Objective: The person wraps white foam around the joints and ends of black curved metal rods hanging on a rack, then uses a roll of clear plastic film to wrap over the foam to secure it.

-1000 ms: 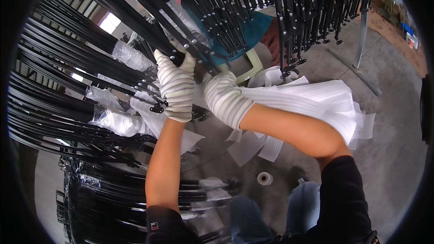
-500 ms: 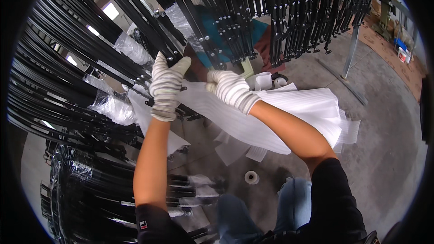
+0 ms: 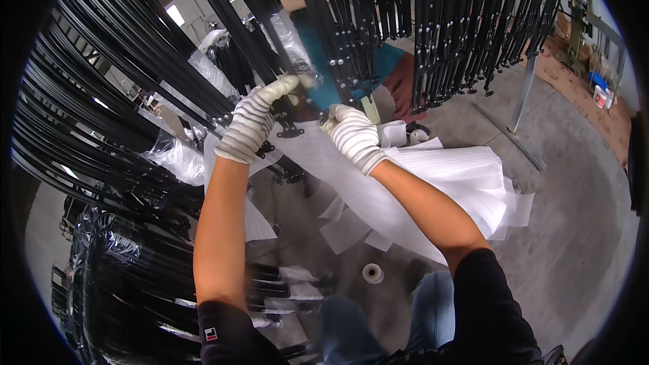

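Observation:
Both my hands wear white gloves with grey stripes. My left hand (image 3: 251, 125) is closed around the lower part of a hanging black metal bar (image 3: 284, 105), thumb across the front; its other fingers are partly hidden. Below that hand, the bar's flat bracket end with holes (image 3: 291, 133) shows against white foam sheet. My right hand (image 3: 353, 134) pinches the upper edge of this ribbed foam sheet (image 3: 368, 192), just right of the bar. The sheet slopes down under my right forearm.
More black bars (image 3: 466, 34) hang at the upper right and left, some in clear plastic wrap (image 3: 174, 155). Foam sheets (image 3: 473, 165) are piled at right. A white roll (image 3: 372, 273) stands on the floor. Behind the bars is a person in teal (image 3: 331, 88).
My left hand's fingers have closed from a spread pose onto the bar, shifting slightly right. My right hand has moved a little right, holding the foam sheet, whose upper edge now lies behind the bar's end.

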Demonstrator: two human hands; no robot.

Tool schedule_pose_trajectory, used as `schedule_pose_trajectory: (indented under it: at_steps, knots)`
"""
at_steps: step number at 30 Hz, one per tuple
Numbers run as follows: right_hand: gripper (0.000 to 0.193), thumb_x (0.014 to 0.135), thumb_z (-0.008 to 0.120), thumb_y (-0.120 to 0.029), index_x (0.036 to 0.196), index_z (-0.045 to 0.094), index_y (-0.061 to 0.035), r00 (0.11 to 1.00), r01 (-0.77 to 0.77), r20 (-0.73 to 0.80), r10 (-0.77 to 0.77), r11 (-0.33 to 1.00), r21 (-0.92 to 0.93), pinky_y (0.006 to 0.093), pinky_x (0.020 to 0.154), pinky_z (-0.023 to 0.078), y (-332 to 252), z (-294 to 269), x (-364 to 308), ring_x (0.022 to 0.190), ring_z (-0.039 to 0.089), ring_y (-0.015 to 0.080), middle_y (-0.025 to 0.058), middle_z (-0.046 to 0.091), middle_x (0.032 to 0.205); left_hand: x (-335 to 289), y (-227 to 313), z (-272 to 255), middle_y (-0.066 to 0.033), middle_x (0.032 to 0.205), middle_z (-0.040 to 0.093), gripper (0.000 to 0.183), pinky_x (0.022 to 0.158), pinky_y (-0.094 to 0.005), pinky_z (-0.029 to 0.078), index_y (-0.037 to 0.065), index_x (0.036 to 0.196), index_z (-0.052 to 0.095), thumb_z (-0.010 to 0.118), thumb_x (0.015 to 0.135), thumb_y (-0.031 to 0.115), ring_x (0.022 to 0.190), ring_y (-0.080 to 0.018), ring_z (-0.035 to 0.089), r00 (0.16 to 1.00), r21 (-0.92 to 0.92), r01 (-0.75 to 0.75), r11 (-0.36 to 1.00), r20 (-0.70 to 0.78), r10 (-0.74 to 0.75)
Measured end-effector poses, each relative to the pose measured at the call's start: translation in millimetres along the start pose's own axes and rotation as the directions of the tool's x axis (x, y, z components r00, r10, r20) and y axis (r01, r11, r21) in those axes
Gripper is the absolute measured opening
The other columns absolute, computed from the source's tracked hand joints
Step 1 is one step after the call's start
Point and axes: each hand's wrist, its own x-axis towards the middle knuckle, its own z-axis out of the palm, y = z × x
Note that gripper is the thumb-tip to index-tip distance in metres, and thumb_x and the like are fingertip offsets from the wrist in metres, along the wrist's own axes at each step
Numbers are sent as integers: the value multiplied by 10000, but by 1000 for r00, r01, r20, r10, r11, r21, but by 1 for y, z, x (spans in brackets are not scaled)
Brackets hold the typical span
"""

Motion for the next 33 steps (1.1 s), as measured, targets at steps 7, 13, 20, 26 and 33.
schedule_pose_trajectory:
  at_steps: [7, 13, 20, 26, 33]
  knots:
    - [127, 753, 543, -163, 774, 554, -38, 990, 136, -71, -119, 933, 332, 343, 617, 423, -17, -21, 8, 620, 527, 282, 153, 561, 665, -4, 0, -1, -89, 871, 618, 291, 774, -252, 443, 1, 950, 606, 548, 808, 249, 779, -155, 581, 999, -216, -23, 976, 32, 30]
    - [166, 760, 530, -224, 839, 569, -84, 933, 222, -307, -187, 971, 86, 381, 681, 441, -91, -53, 4, 766, 578, 318, 142, 606, 804, -15, 46, 0, -61, 844, 593, 243, 699, -235, 453, 24, 982, 540, 594, 768, 126, 740, -132, 560, 972, -254, -225, 941, -128, 198]
    - [168, 762, 529, -234, 828, 593, -94, 951, 263, -156, -265, 964, -36, 374, 716, 452, -118, -87, 9, 803, 581, 309, 136, 612, 822, 8, -7, 2, -49, 871, 577, 453, 659, -247, 470, 52, 1155, 410, 609, 748, 58, 763, -123, 551, 876, 628, -99, 772, -313, 367]
    - [328, 668, 600, -348, 814, 657, -60, 909, 330, 390, -148, 826, -457, 341, 675, 467, -134, -113, -2, 735, 608, 275, 158, 621, 782, -35, -6, 12, -92, 973, 570, 552, 738, -253, 464, 37, 1249, 338, 538, 739, -28, 810, -145, 561, 867, 755, 20, 655, -340, 365]
    - [226, 715, 549, -269, 745, 649, -68, 963, 192, 235, -133, 949, -249, 347, 636, 465, -115, -93, 4, 674, 591, 310, 160, 604, 697, -69, -31, 57, -141, 842, 566, 288, 678, -389, 468, 40, 900, 571, 654, 734, 259, 747, -317, 567, 727, 968, 72, 239, -215, 652]
